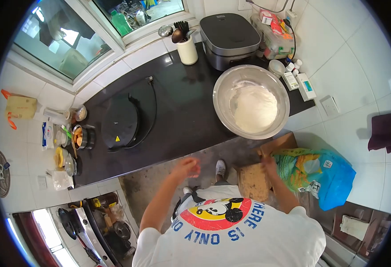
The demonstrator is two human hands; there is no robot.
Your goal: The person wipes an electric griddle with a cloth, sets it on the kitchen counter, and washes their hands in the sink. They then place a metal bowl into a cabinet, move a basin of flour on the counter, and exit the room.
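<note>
My left hand (187, 169) is in the air just off the counter's front edge, its fingers loosely curled with nothing visible in them. Near the cardboard and the bags, my right hand (270, 165) hangs below the bowl; its fingers are blurred and hard to make out. A large steel bowl (220, 107) with a heap of white powder (255, 109) in it rests on the dark counter (182, 113) at the right. Neither hand touches the bowl.
A round black appliance (120, 120) with a cable lies on the left of the counter. Behind the bowl are a grey cooker (228, 35), a utensil holder (187, 51) and small boxes (306, 86). A blue bag (337, 178) and cardboard (253, 182) are below at the right.
</note>
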